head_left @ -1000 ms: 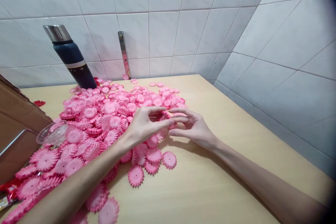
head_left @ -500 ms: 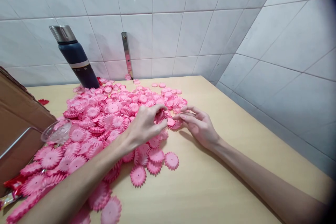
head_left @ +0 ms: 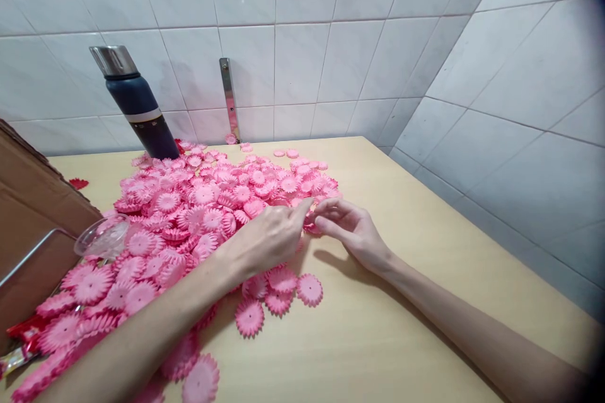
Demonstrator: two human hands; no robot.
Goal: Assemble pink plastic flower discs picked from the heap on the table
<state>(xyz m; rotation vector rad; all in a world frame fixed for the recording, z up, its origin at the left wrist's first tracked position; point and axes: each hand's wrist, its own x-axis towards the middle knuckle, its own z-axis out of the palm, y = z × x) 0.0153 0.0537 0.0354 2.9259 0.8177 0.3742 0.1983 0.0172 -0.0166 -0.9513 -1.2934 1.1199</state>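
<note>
A broad heap of pink scalloped discs (head_left: 205,194), flower-like with small centre holes, covers the table's left and middle. At its right edge my two hands meet almost fingertip to fingertip. My left hand (head_left: 271,236) is seen from the back, fingers curled under and hidden, thumb side toward the right hand. My right hand (head_left: 353,230) has its fingers bent and its thumb brought in near them. Between the fingertips some pink shows; whether it is a held disc or the heap behind, I cannot tell. Several loose discs (head_left: 309,289) lie flat below my left hand.
A dark blue bottle (head_left: 142,110) with a steel cap stands behind the heap. At left are a cardboard box (head_left: 42,195), a clear plastic dish (head_left: 101,238) and a red wrapper (head_left: 28,330). A metal strip (head_left: 229,97) is fixed to the tiled wall (head_left: 302,56).
My left hand has turned, so its back now faces up and its thumb-finger gap is hidden. It has moved slightly right and down, and both hands' fingertips are closer together.
</note>
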